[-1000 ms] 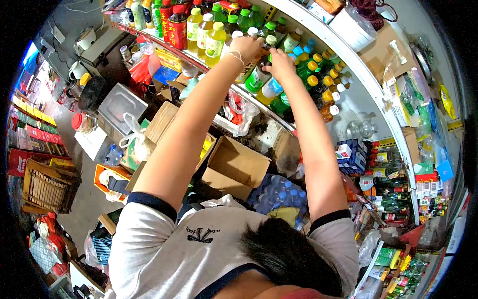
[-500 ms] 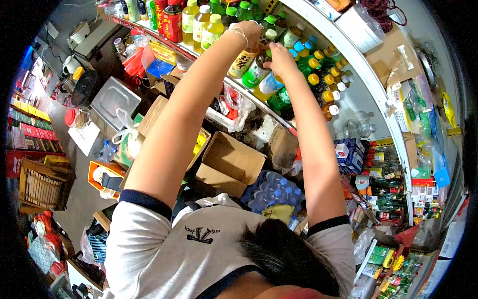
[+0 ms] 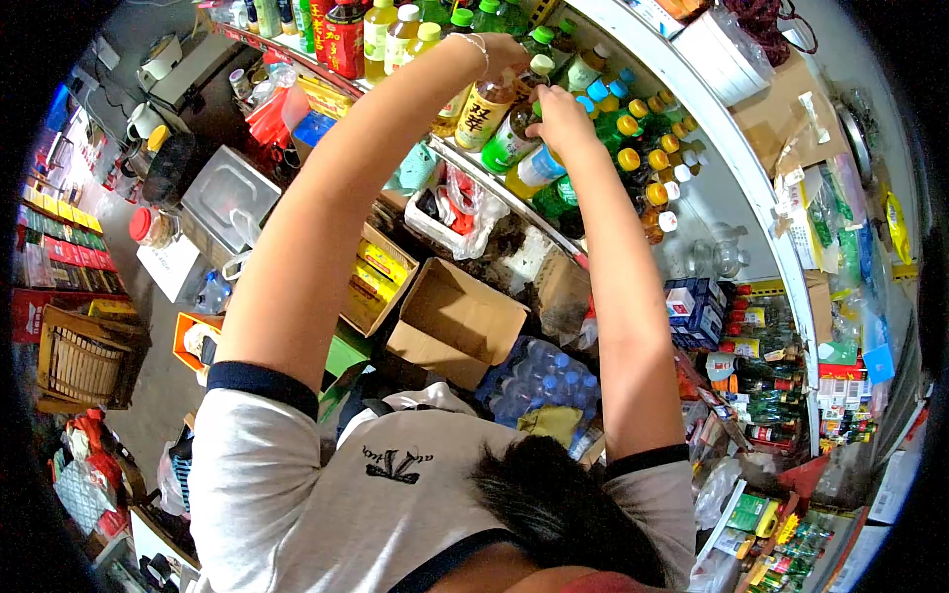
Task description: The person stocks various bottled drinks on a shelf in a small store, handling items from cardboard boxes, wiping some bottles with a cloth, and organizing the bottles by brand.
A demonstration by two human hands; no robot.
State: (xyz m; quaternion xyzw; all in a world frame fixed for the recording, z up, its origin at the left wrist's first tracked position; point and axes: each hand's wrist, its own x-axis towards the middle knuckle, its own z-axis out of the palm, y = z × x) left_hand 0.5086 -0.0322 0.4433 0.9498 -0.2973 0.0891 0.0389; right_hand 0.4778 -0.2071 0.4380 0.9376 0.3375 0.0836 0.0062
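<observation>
My left hand (image 3: 502, 57) reaches over the bottles on the shelf, beside the white-capped bottle with a yellow label (image 3: 483, 111); its fingertips are hidden behind the hand. My right hand (image 3: 563, 121) is at the neck of a bottle with a green and white label (image 3: 510, 141), its fingers curled together there. Just right of that stands a bottle with a blue and white label (image 3: 539, 167). Left of my left hand are a red bottle (image 3: 345, 42) and a pale yellow green-capped bottle (image 3: 379, 40).
The shelf's front edge (image 3: 474, 170) runs diagonally below the bottles. Yellow-capped bottles (image 3: 629, 159) stand to the right. Below lie an open cardboard box (image 3: 460, 321), a box of yellow packs (image 3: 376, 277) and a pack of water bottles (image 3: 542, 383).
My left hand and forearm have moved slightly up, with the elbow swung out to the left. More of the yellow-labelled bottle shows. My right hand has hardly moved.
</observation>
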